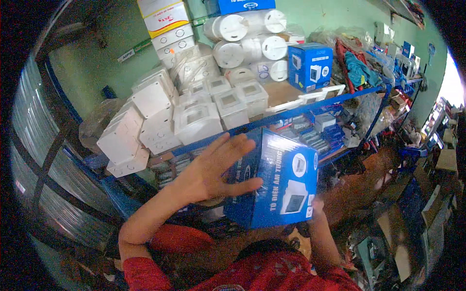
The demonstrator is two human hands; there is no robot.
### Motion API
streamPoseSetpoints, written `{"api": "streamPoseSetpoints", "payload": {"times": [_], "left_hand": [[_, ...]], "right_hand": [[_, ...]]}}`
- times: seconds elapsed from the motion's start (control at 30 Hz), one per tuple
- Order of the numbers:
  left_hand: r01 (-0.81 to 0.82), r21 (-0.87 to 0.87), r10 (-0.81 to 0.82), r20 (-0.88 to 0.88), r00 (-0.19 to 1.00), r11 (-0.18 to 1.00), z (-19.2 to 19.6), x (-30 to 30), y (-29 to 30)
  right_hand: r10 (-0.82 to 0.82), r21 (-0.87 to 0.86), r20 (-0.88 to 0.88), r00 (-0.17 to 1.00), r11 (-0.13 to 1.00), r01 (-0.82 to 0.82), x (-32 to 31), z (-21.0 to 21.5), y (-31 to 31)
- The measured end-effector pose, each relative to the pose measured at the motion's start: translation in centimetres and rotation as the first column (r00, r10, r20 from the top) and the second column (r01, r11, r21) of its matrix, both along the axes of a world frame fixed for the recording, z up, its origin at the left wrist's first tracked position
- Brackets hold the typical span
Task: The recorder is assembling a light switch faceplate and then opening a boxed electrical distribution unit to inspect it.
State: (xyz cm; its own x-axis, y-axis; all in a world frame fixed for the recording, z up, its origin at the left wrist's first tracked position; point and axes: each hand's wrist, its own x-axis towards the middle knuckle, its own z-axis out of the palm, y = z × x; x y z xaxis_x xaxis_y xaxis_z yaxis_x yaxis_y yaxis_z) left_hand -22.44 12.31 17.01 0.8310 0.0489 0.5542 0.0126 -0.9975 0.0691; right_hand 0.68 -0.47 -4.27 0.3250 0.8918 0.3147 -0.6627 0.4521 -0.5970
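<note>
A blue cardboard box [279, 189] with white print and a picture of an electrical enclosure is tilted in front of me, below the shelf edge. My right hand [318, 208] holds it at its lower right side, most of the fingers hidden behind it. My left hand [218, 167] has its fingers stretched apart, the thumb lying over the box's left face; whether it touches the cardboard I cannot tell. Just beyond, white plastic enclosures [196, 119] stand in rows on the shelf, beside a similar upright blue box [310, 67].
The blue metal shelf edge [335, 103] crosses behind the box. Clear-wrapped white round parts [242, 39] are stacked by the green wall. Small packed goods [315, 136] fill the lower shelf. Coiled pipes [58, 179] hang behind dark bars at left. Cardboard pieces [395, 233] clutter the right.
</note>
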Motion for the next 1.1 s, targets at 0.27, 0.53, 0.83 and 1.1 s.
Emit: {"api": "streamPoseSetpoints", "payload": {"times": [0.27,0.53,0.83,1.1], "left_hand": [[-0.03,-0.368,-0.014,-0.118,0.993,0.929,-3.3,-4.0,3.0],[0.174,-0.618,-0.258,-0.049,0.965,0.766,-5.1,-4.9,2.6],[0.198,-0.624,-0.282,-0.037,0.959,0.756,-5.5,-5.8,1.9],[0.194,-0.571,-0.25,-0.02,0.968,0.798,-5.8,-6.2,1.0]], "right_hand": [[-0.111,-0.06,0.004,0.994,0.992,0.111,-6.7,-1.3,0.3],[-0.189,-0.158,0.067,0.98,0.967,0.198,-10.3,-2.6,-3.8],[-0.217,-0.211,0.105,0.97,0.949,0.235,-12.1,-2.3,-3.3],[-0.216,-0.23,0.094,0.972,0.945,0.233,-13.4,-3.2,-3.4]]}}
